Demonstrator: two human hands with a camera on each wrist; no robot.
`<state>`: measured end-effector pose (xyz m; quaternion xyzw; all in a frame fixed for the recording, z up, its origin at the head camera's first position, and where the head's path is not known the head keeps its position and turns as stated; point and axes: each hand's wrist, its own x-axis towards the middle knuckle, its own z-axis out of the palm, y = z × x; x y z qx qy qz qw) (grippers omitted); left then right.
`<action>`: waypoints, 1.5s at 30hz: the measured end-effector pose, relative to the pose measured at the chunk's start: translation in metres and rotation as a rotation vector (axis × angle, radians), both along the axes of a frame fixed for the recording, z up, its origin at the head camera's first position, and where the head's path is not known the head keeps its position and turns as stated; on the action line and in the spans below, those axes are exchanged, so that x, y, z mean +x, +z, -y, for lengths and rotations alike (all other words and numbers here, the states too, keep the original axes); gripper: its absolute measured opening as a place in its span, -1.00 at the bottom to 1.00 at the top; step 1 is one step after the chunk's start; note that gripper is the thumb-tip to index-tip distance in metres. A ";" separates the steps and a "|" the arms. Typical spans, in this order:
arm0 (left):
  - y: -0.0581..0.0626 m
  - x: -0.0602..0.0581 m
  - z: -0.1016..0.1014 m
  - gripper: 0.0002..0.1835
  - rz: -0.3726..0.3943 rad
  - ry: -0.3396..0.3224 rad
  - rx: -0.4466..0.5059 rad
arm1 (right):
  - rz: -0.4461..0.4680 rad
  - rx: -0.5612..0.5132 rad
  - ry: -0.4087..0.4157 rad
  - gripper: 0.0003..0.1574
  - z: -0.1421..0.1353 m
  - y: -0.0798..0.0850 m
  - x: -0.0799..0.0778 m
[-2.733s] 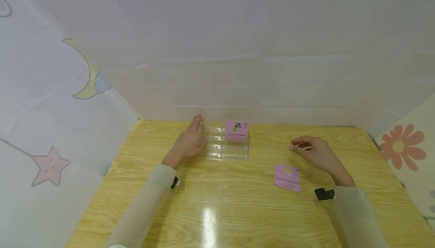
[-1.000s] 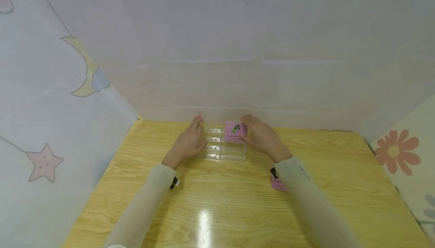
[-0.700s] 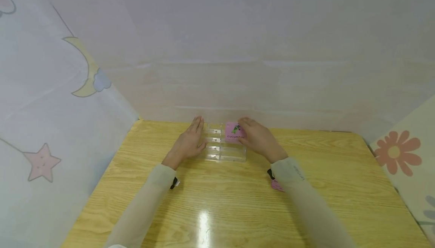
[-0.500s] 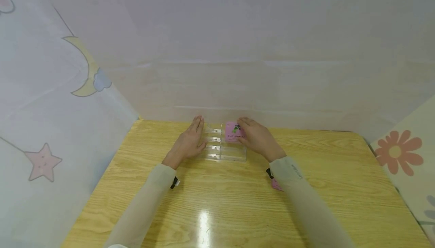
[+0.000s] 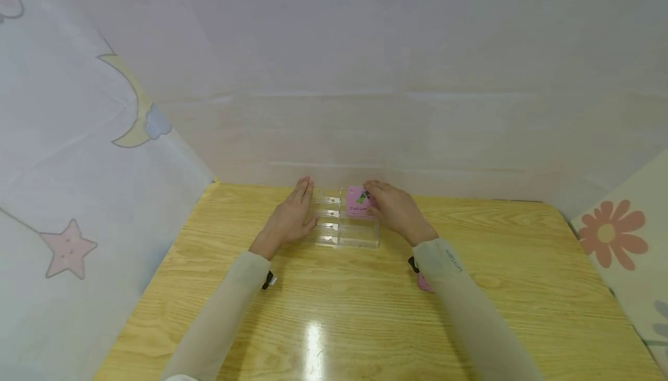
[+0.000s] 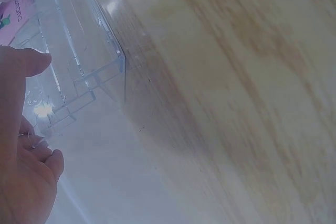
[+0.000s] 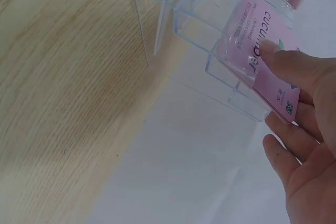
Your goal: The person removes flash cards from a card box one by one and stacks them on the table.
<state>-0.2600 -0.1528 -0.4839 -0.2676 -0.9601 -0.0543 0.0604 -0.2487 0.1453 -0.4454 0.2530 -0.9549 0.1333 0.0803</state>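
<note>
A clear plastic card rack (image 5: 360,235) with stepped slots stands at the table's back edge. Pink cards, the front one printed "cucumber" (image 5: 357,201), sit in its rear right part. My left hand (image 5: 286,218) holds the rack's left end, thumb (image 6: 37,62) in front and fingers along the side. With my right hand (image 5: 399,210) I pinch the cucumber cards at their right edge; the right wrist view shows the thumb (image 7: 286,64) on the printed face and fingers behind. More than one card edge shows there. A second pink card (image 5: 425,282) lies on the table, mostly hidden under my right wrist.
The wooden table (image 5: 334,311) ends just behind the rack at a pale cloth wall (image 5: 334,108). Another cloth with a moon and a star (image 5: 71,249) hangs at the left, and one with a red flower (image 5: 612,233) at the right.
My right hand has come leftward from the table's right side to the rack and taken hold of the cucumber cards. The bean sprouts card is now mostly covered by my wrist. My left hand stays put.
</note>
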 end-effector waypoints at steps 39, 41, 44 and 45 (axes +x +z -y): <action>0.000 0.000 0.000 0.00 0.016 0.006 0.007 | -0.067 -0.017 0.015 -0.26 -0.002 0.000 -0.009; 0.000 -0.001 0.000 0.00 0.018 0.003 0.006 | -0.080 -0.038 0.015 -0.32 -0.003 0.001 -0.010; 0.000 -0.001 0.000 0.00 0.023 0.002 0.008 | -0.088 -0.062 0.015 -0.38 -0.003 0.003 -0.010; 0.000 -0.001 0.000 0.00 0.024 0.002 0.009 | -0.090 -0.068 0.014 -0.39 -0.003 0.004 -0.010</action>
